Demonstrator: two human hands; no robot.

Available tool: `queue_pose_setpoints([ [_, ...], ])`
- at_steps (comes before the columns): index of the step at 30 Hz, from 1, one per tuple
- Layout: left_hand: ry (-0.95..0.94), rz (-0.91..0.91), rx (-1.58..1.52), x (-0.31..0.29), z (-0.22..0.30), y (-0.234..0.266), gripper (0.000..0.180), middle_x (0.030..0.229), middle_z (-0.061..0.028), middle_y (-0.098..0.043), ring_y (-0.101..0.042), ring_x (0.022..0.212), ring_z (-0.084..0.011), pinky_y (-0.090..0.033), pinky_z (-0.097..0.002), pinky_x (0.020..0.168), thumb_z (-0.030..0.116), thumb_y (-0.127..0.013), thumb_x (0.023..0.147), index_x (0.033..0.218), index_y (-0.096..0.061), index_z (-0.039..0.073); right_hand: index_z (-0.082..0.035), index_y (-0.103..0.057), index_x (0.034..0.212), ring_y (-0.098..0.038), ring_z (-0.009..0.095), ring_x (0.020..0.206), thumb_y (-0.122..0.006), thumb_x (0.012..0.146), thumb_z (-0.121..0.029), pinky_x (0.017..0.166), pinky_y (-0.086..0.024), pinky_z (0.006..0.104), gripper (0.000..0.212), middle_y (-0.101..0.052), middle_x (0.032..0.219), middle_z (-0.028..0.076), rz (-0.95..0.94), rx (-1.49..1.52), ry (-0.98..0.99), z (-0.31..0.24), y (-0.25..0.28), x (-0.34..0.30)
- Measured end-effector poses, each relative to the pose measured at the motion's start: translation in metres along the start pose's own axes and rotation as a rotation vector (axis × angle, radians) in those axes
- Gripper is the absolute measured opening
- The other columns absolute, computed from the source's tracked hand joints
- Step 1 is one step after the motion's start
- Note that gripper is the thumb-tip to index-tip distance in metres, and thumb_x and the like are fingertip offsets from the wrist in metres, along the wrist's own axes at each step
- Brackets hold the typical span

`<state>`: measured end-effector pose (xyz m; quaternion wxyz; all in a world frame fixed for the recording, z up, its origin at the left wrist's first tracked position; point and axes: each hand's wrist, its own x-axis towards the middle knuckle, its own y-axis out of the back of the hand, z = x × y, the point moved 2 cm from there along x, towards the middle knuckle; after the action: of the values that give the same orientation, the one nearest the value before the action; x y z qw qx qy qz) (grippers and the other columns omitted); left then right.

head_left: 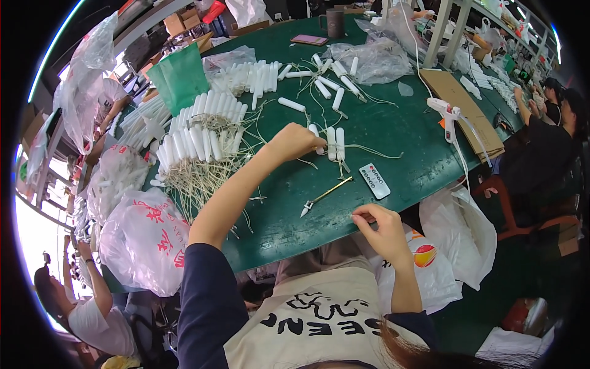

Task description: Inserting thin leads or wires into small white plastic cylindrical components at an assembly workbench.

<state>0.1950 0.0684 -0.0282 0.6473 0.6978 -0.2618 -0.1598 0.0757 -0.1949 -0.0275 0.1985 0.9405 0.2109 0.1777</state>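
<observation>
My left hand (294, 142) reaches across the green table, its fingers closed on a white tube (313, 130). Just right of it, two more white tubes (336, 143) stand side by side with thin wires trailing from them. My right hand (382, 229) is at the table's near edge, fingers curled in, with nothing visible in them. Between the hands lie a thin brass-coloured rod (332, 189) with a pointed white tip and a small white remote control (374, 181). Rows of white tubes (195, 142) with tangled pale wires (200, 181) are heaped at left.
Loose tubes (324, 88) lie further back. A white glue gun (447, 117) and flat cardboard (464, 111) are at right; a green bag (179, 78) stands at left. Plastic bags (144, 240) crowd the near left edge. A dark mug (335, 23) and phone (309, 40) sit far back. Other people work on both sides.
</observation>
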Motion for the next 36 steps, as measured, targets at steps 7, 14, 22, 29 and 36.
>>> queue_pose_setpoints([
  [7, 0.396, 0.310, -0.508, -0.030, 0.000, 0.079, 0.024, 0.066, -0.0052, -0.058, -0.053, 0.058, -0.0139, -0.042, -0.0310, 0.054, 0.019, -0.061, 0.086, 0.106, -0.063, 0.007, 0.003, -0.063, 0.087, -0.065, 0.018, 0.071, -0.063, 0.083, -0.008, 0.063, -0.049, 0.0274, 0.012, -0.066, 0.079, 0.011, 0.017, 0.021, -0.016, 0.001, 0.003, -0.002],
  [14, 0.548, 0.243, -1.601, -0.062, 0.066, 0.145, 0.033, 0.058, 0.0088, -0.034, -0.027, 0.049, -0.0023, -0.022, -0.0213, 0.046, 0.029, -0.050, 0.095, 0.106, -0.061, 0.000, 0.000, -0.061, 0.092, -0.059, 0.018, 0.075, -0.070, 0.075, -0.001, 0.066, -0.047, 0.0281, 0.019, -0.060, 0.088, 0.011, 0.265, 0.058, 0.294, -0.021, 0.017, -0.006],
  [22, 0.450, -0.140, -2.098, -0.076, 0.162, 0.135, 0.035, 0.058, 0.0076, -0.030, -0.024, 0.051, -0.0034, -0.020, -0.0214, 0.048, 0.027, -0.047, 0.097, 0.111, -0.056, -0.004, -0.030, -0.064, 0.090, -0.048, 0.024, 0.090, -0.084, 0.061, -0.016, 0.061, -0.045, 0.0320, 0.038, -0.037, 0.097, 0.005, 0.551, -0.386, 1.050, -0.064, 0.007, -0.012],
  [29, 0.179, -0.108, -1.518, -0.084, 0.160, 0.134, 0.042, 0.060, 0.0046, -0.038, -0.029, 0.054, -0.0049, -0.025, -0.0230, 0.048, 0.034, -0.042, 0.099, 0.101, -0.063, -0.002, -0.016, -0.059, 0.091, -0.054, 0.023, 0.095, -0.075, 0.073, -0.021, 0.067, -0.046, 0.0350, 0.024, -0.062, 0.098, 0.006, 0.482, -0.258, 0.932, -0.079, 0.034, -0.042],
  [36, 0.258, -0.057, -1.430, -0.083, 0.153, 0.118, 0.042, 0.062, -0.0002, -0.039, -0.032, 0.055, -0.0085, -0.030, -0.0245, 0.053, 0.032, -0.024, 0.099, 0.118, -0.044, 0.001, -0.005, -0.059, 0.102, -0.061, 0.024, 0.061, -0.070, 0.080, -0.019, 0.055, -0.046, 0.0326, 0.028, -0.063, 0.077, 0.009, 0.104, 0.010, 0.525, -0.062, 0.040, -0.049],
])
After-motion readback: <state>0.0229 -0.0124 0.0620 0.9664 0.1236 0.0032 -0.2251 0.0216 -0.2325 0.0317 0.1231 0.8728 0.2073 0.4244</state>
